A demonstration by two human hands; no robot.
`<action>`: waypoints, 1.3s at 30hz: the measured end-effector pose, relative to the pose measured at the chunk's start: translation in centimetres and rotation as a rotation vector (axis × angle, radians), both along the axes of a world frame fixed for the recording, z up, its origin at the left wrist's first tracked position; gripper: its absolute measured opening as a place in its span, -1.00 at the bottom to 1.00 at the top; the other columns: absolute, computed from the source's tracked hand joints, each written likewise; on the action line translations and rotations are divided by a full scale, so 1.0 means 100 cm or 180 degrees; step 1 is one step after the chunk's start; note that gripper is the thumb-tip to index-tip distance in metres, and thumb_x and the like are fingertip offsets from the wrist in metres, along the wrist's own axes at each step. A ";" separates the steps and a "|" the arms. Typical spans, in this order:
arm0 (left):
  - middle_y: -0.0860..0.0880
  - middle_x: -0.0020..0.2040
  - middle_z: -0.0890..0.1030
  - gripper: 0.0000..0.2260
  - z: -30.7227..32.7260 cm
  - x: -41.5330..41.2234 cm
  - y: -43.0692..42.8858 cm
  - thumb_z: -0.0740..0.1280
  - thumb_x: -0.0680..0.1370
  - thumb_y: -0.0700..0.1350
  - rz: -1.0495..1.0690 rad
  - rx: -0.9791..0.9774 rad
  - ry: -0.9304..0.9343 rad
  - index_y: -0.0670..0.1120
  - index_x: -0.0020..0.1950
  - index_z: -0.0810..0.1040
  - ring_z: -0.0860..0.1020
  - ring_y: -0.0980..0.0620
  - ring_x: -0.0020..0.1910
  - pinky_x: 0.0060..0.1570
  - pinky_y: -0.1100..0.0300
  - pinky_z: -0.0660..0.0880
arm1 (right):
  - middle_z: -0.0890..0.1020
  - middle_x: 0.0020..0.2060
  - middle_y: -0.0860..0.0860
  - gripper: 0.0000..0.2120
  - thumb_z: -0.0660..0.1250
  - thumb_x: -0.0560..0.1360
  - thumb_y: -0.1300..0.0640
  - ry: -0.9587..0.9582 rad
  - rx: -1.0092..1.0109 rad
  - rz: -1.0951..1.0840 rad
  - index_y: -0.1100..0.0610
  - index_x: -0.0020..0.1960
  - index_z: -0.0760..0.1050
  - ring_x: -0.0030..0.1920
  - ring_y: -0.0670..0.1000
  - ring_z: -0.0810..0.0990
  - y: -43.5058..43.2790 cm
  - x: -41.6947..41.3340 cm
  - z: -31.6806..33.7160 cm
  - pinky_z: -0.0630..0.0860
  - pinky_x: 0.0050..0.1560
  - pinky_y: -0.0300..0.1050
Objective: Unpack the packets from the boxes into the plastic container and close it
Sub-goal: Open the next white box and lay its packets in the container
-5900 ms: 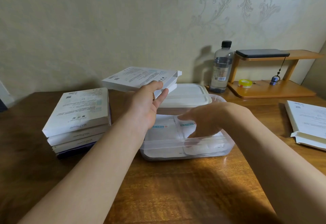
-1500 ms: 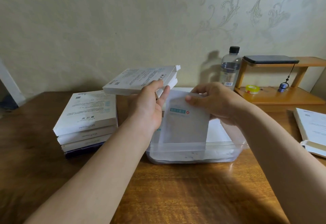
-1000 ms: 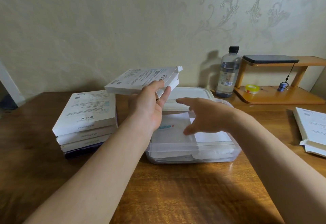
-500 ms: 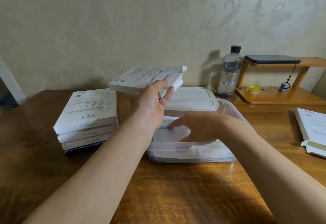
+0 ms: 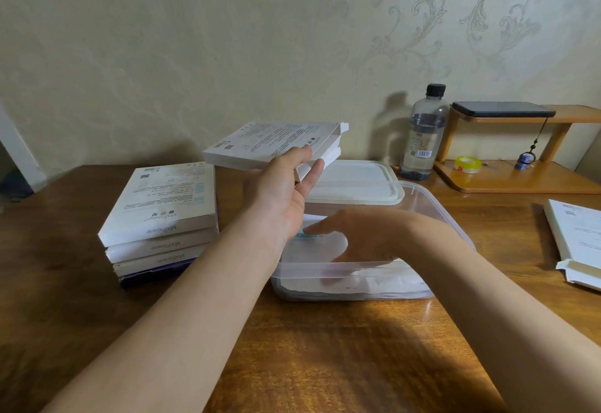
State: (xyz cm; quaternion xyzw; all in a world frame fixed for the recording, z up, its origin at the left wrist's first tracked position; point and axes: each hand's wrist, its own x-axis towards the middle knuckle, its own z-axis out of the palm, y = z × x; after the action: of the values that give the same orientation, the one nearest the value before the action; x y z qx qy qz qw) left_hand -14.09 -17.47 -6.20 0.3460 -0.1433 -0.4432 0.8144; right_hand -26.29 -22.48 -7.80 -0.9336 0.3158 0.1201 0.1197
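A box [image 5: 270, 144] is gripped by its near edge in the left hand [image 5: 279, 198], at 11 o'clock above the container [image 5: 448, 217]. The packets [image 5: 312, 250] inside are touched by the right hand [image 5: 357, 237], fingers nearly straight, nothing held. They are judged light, limp and slippery, best pinched at an edge.
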 end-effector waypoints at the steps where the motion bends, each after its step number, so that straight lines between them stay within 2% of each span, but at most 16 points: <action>1: -0.04 0.07 0.65 -0.68 0.000 0.000 0.000 0.42 0.48 -0.45 -0.0008 -0.0001 0.0002 -0.06 0.03 0.54 0.61 0.00 0.06 -0.02 0.01 0.69 | 0.28 0.53 -0.12 -0.18 0.43 0.38 -0.33 0.0033 0.0009 -0.0004 -0.26 0.55 0.16 0.50 0.03 0.28 -0.001 0.000 -0.001 0.24 0.49 0.03; 3: -0.02 0.01 0.66 -0.68 0.000 -0.001 0.000 0.42 0.48 -0.46 -0.0016 -0.0007 0.0004 -0.05 0.01 0.55 0.62 -0.01 0.06 -0.02 0.01 0.69 | 0.27 0.53 -0.13 -0.17 0.41 0.37 -0.37 0.0091 -0.0051 0.0032 -0.27 0.54 0.16 0.51 0.03 0.25 -0.002 0.001 -0.003 0.22 0.49 0.03; 5: -0.03 0.04 0.66 -0.67 0.000 -0.001 0.000 0.42 0.48 -0.46 -0.0010 -0.0006 0.0003 -0.04 0.02 0.55 0.64 -0.02 0.12 -0.02 0.01 0.69 | 0.26 0.54 -0.13 -0.18 0.41 0.38 -0.37 0.0133 -0.0083 0.0036 -0.28 0.54 0.15 0.52 0.02 0.23 -0.002 0.002 -0.004 0.21 0.49 0.03; 8: -0.04 0.07 0.66 -0.67 0.001 -0.001 0.001 0.42 0.48 -0.46 -0.0009 -0.0003 0.0005 -0.04 0.01 0.55 0.64 -0.02 0.11 -0.01 0.00 0.69 | 0.24 0.55 -0.13 -0.18 0.40 0.38 -0.38 0.0182 -0.0049 0.0029 -0.30 0.54 0.14 0.53 0.02 0.22 -0.002 0.002 -0.005 0.20 0.50 0.04; 18: 0.01 -0.05 0.67 -0.67 0.002 -0.003 0.002 0.40 0.48 -0.47 -0.0033 -0.0045 -0.0008 -0.03 -0.02 0.56 0.61 0.06 -0.07 -0.02 0.01 0.69 | 0.14 0.58 -0.11 -0.21 0.33 0.45 -0.36 0.0452 0.0073 -0.0007 -0.34 0.55 0.02 0.55 0.04 0.15 0.001 0.003 -0.002 0.16 0.46 0.05; 24: 0.00 0.01 0.67 -0.65 0.002 -0.003 0.003 0.41 0.49 -0.47 -0.0060 -0.0043 -0.0042 -0.02 0.02 0.55 0.63 0.04 0.01 -0.01 0.01 0.69 | 0.18 0.57 -0.12 -0.22 0.36 0.44 -0.35 0.0355 0.0067 0.0008 -0.30 0.55 0.09 0.54 0.03 0.18 0.000 0.002 -0.003 0.16 0.47 0.05; 26: -0.01 0.03 0.66 -0.66 0.002 -0.003 0.003 0.41 0.49 -0.46 -0.0073 -0.0027 -0.0047 -0.02 0.02 0.55 0.63 0.03 0.04 -0.01 0.01 0.69 | 0.33 0.49 -0.12 -0.30 0.41 0.43 -0.29 0.0009 0.0071 -0.0066 -0.23 0.51 0.26 0.47 0.01 0.31 0.001 0.000 -0.002 0.26 0.45 0.01; 27: -0.02 0.05 0.66 -0.66 0.002 -0.003 0.003 0.41 0.49 -0.46 -0.0089 -0.0008 -0.0045 -0.03 0.03 0.55 0.64 0.01 0.09 -0.01 0.01 0.69 | 0.45 0.40 -0.11 -0.39 0.43 0.45 -0.24 -0.0315 0.0074 -0.0196 -0.17 0.45 0.38 0.39 0.00 0.42 0.001 -0.001 -0.001 0.36 0.39 -0.04; 29: -0.06 0.11 0.66 -0.67 0.001 0.000 0.002 0.41 0.48 -0.46 -0.0105 0.0041 -0.0028 -0.06 0.07 0.56 0.64 -0.06 0.19 -0.04 0.01 0.69 | 0.63 0.08 -0.09 -0.68 0.45 0.48 -0.10 -0.1384 -0.0009 -0.0703 -0.02 0.19 0.61 0.13 -0.02 0.61 -0.003 -0.001 0.003 0.54 0.17 -0.08; 31: -0.10 0.15 0.67 -0.67 0.001 0.001 0.001 0.42 0.48 -0.45 -0.0119 0.0121 -0.0063 -0.07 0.09 0.56 0.64 -0.11 0.20 -0.07 0.01 0.69 | 0.69 -0.20 -0.04 -0.92 0.40 0.49 0.06 -0.2579 -0.0082 -0.1292 0.04 -0.07 0.65 -0.15 0.01 0.69 -0.007 -0.002 0.007 0.65 -0.05 0.01; 32: -0.11 0.15 0.68 -0.69 0.001 0.000 0.001 0.43 0.48 -0.43 -0.0151 0.0174 -0.0113 -0.07 0.08 0.57 0.66 -0.11 0.18 -0.07 0.02 0.68 | 0.68 -0.28 -0.03 -0.94 0.37 0.49 0.10 -0.3002 -0.0089 -0.1477 0.03 -0.12 0.63 -0.23 0.02 0.69 -0.008 -0.003 0.011 0.66 -0.12 0.06; 35: -0.13 0.09 0.70 -0.78 0.003 -0.001 0.002 0.45 0.49 -0.38 -0.0312 0.0276 -0.0124 -0.13 0.05 0.61 0.70 -0.12 0.10 -0.10 0.10 0.67 | 0.67 -0.32 -0.03 -0.88 0.34 0.50 0.12 -0.3469 -0.0200 -0.1555 -0.03 0.00 0.60 -0.27 0.03 0.68 -0.010 -0.006 0.017 0.65 -0.16 0.06; 38: -0.16 0.16 0.69 -0.83 0.004 0.000 0.002 0.45 0.52 -0.30 -0.0425 0.0323 -0.0147 -0.19 0.10 0.63 0.69 -0.14 0.12 -0.12 0.15 0.68 | 0.68 -0.27 -0.01 -0.72 0.33 0.52 0.10 -0.3360 -0.0118 -0.1396 -0.09 0.21 0.58 -0.26 -0.02 0.65 -0.010 -0.007 0.017 0.64 -0.12 0.00; 39: -0.16 0.18 0.69 -0.84 0.004 0.000 0.002 0.45 0.53 -0.27 -0.0467 0.0340 -0.0195 -0.20 0.11 0.64 0.69 -0.13 0.12 -0.14 0.18 0.68 | 0.69 -0.26 0.02 -0.67 0.32 0.53 0.10 -0.3308 0.0037 -0.1354 -0.08 0.27 0.55 -0.29 -0.06 0.63 -0.010 -0.006 0.016 0.62 -0.16 -0.05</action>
State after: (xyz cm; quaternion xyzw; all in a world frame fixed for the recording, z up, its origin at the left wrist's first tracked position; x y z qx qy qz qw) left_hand -14.08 -17.30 -5.84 0.3909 -0.1692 -0.4980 0.7554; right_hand -26.91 -23.45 -6.22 -0.7850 0.3959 -0.3808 0.2863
